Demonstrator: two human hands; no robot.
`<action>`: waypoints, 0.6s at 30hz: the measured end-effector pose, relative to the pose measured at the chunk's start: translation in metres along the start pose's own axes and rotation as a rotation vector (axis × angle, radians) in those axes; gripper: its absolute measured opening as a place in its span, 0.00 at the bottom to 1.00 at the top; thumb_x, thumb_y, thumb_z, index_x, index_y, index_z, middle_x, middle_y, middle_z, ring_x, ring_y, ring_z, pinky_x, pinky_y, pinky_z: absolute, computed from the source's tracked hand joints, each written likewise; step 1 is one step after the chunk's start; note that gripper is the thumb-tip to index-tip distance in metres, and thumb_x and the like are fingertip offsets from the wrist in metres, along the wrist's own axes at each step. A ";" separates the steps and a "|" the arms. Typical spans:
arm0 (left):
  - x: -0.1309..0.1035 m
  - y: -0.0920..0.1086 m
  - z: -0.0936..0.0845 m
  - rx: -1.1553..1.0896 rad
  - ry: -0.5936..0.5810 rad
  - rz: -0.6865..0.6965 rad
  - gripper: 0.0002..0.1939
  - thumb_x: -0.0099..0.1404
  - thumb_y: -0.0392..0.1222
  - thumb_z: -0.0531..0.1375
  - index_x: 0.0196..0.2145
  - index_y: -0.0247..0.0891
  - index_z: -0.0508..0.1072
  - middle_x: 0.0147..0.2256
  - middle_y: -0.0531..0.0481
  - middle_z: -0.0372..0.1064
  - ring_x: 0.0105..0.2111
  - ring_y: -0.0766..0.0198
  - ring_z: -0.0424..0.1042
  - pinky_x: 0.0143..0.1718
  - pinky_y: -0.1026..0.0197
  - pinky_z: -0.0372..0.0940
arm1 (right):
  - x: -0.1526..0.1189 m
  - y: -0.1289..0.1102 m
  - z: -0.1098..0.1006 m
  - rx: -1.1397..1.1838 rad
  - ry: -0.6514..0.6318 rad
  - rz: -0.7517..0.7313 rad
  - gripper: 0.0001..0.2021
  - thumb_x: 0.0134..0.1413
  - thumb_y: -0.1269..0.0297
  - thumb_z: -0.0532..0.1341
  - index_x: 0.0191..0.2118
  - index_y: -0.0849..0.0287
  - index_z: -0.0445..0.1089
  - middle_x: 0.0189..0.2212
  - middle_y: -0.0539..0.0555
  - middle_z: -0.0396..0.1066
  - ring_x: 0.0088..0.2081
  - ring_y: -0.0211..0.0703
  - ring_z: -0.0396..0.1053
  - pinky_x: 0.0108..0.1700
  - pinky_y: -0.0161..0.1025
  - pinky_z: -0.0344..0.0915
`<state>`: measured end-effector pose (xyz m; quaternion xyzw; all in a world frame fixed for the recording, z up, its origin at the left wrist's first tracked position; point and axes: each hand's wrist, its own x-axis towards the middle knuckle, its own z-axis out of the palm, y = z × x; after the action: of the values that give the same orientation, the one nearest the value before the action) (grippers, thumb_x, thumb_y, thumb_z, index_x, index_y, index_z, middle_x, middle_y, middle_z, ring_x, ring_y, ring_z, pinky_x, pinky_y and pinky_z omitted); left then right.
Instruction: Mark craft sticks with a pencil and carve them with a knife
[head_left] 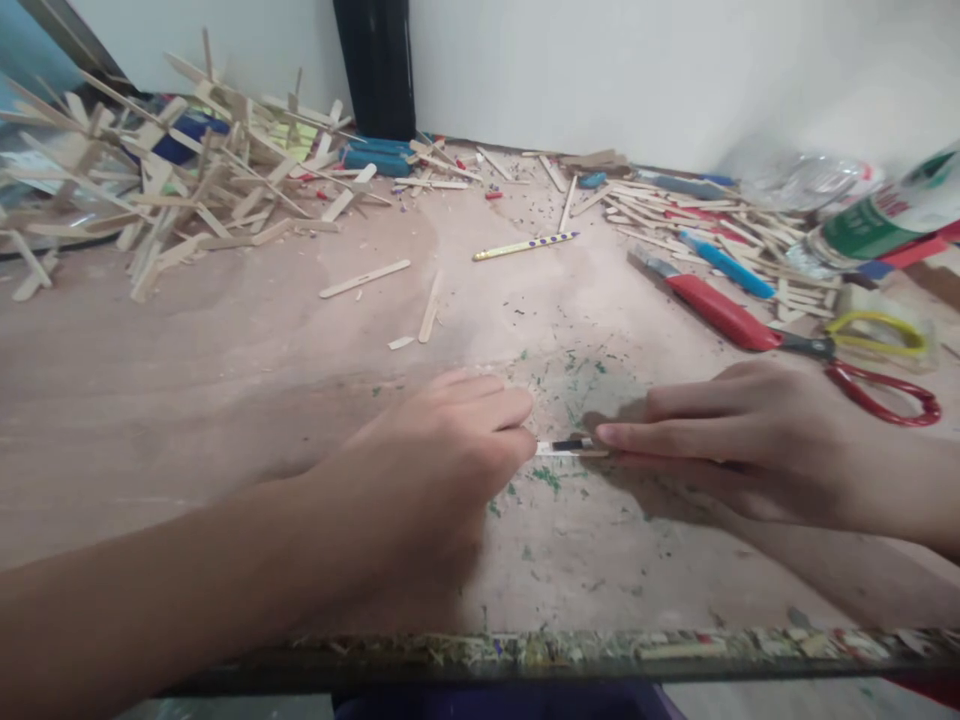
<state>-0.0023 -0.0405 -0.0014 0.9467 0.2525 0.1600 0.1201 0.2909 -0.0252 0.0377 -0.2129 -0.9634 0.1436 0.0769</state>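
Near the middle of the wooden table (247, 370), my left hand (465, 430) is closed, its thumb and fingers pinching one end of a thin pale stick (555, 452). From the right, my right hand (735, 440) is wrapped round a craft knife, whose metal blade end (576, 443) shows beyond the fingertips and lies along the stick. Its handle is mostly hidden under the fingers. Green shavings (547, 478) are scattered on the table around both hands.
Crossed wooden sticks (225, 180) are heaped at the back left. A patterned pencil (525, 246) lies at centre back. On the right are more sticks (652, 212), a blue pen (726, 264), a red-handled cutter (720, 310), scissors (885, 365) and a bottle (885, 220).
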 end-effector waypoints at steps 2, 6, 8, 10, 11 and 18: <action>0.000 -0.001 0.000 -0.006 0.000 0.000 0.14 0.56 0.22 0.55 0.30 0.38 0.74 0.30 0.50 0.64 0.32 0.58 0.62 0.34 0.54 0.55 | 0.001 -0.001 -0.005 -0.023 -0.033 -0.041 0.16 0.74 0.68 0.55 0.59 0.57 0.74 0.34 0.52 0.76 0.24 0.35 0.66 0.26 0.36 0.58; -0.001 -0.003 0.002 -0.015 -0.014 0.024 0.12 0.54 0.23 0.58 0.31 0.37 0.74 0.30 0.49 0.64 0.33 0.58 0.62 0.34 0.55 0.54 | 0.001 -0.005 0.002 0.042 0.043 0.001 0.13 0.75 0.68 0.56 0.55 0.60 0.76 0.31 0.53 0.77 0.24 0.33 0.69 0.25 0.34 0.59; -0.001 -0.005 0.003 -0.013 -0.010 0.042 0.11 0.55 0.23 0.59 0.31 0.36 0.74 0.31 0.49 0.64 0.33 0.58 0.62 0.34 0.55 0.54 | 0.000 -0.008 0.010 0.067 0.101 0.030 0.12 0.74 0.69 0.57 0.52 0.63 0.77 0.30 0.54 0.77 0.24 0.33 0.71 0.24 0.33 0.59; 0.000 -0.006 0.004 -0.007 0.004 0.047 0.09 0.58 0.24 0.60 0.31 0.36 0.74 0.31 0.49 0.63 0.33 0.58 0.61 0.34 0.55 0.54 | -0.002 -0.010 0.018 0.091 0.152 0.063 0.10 0.72 0.70 0.60 0.51 0.65 0.77 0.29 0.54 0.78 0.24 0.33 0.71 0.24 0.32 0.60; 0.000 -0.006 0.004 -0.006 0.008 0.045 0.09 0.59 0.24 0.60 0.31 0.36 0.74 0.30 0.49 0.63 0.33 0.59 0.61 0.34 0.55 0.54 | -0.003 -0.010 0.022 0.105 0.176 0.081 0.09 0.71 0.71 0.61 0.51 0.65 0.77 0.29 0.54 0.78 0.24 0.33 0.72 0.24 0.32 0.61; 0.000 -0.005 0.003 -0.023 0.016 0.021 0.11 0.59 0.23 0.58 0.31 0.37 0.75 0.29 0.50 0.63 0.30 0.59 0.60 0.32 0.55 0.53 | -0.006 -0.011 0.027 0.011 0.213 0.038 0.11 0.74 0.69 0.58 0.50 0.64 0.78 0.27 0.53 0.75 0.22 0.32 0.65 0.23 0.34 0.57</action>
<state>-0.0029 -0.0365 -0.0057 0.9465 0.2418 0.1715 0.1271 0.2861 -0.0436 0.0152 -0.2450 -0.9448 0.1267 0.1770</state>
